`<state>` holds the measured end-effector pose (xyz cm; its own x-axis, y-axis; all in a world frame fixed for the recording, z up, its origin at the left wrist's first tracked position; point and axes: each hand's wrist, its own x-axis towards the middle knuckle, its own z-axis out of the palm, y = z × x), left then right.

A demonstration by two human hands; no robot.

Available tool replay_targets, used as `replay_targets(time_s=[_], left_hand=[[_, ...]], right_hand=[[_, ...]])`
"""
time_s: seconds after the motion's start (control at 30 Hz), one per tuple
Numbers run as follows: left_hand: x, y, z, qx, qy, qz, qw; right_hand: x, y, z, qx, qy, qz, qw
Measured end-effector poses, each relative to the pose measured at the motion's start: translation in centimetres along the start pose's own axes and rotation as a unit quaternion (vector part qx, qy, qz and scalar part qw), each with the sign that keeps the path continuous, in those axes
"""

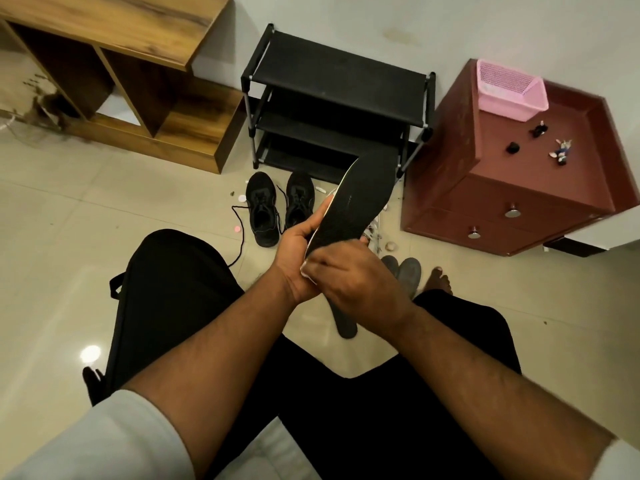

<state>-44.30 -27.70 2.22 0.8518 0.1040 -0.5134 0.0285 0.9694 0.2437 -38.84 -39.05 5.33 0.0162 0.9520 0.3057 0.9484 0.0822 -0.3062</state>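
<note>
L hand (296, 245) grips the insole (360, 202) by its edge, fingers curled round it; insole sits over the lap, toe end up. R hand (349, 278) pinches a white cloth (305, 270) onto the heel end. Rec.: hold L grip firm, wipe heel-to-toe w/ even pressure.

A black shoe rack (332, 71) stands between a wooden shelf (114, 26) and a maroon cabinet (485, 202) bearing probable figurines (559, 152).

Glossy beige tile floor (86, 244), white wall (346, 15), black shoe rack (332, 74), maroon cabinet (502, 195).
</note>
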Motion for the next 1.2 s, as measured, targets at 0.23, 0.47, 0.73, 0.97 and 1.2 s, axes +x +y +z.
replay_targets(time_s=[0.23, 0.47, 0.73, 0.97, 1.2], left_hand=[[-0.2, -0.6, 0.3, 0.001, -0.012, -0.034, 0.999], [0.3, 0.0, 0.0, -0.005, 0.003, -0.001, 1.000], [0.1, -0.1, 0.1, 0.009, 0.010, -0.027, 1.000], [0.3, -0.5, 0.2, 0.007, 0.011, 0.016, 1.000], [0.7, -0.2, 0.0, 0.001, 0.006, 0.082, 0.997]], right_hand=[[0.5, 3.3, -0.9, -0.044, 0.004, 0.028, 0.999], [-0.5, 0.2, -0.1, -0.006, -0.002, -0.026, 1.000], [-2.0, 3.2, -1.0, -0.053, -0.003, 0.030, 0.998], [-1.7, 0.0, 0.0, -0.002, 0.015, 0.001, 1.000], [-2.9, 1.6, 0.5, -0.006, 0.073, 0.139, 0.988]])
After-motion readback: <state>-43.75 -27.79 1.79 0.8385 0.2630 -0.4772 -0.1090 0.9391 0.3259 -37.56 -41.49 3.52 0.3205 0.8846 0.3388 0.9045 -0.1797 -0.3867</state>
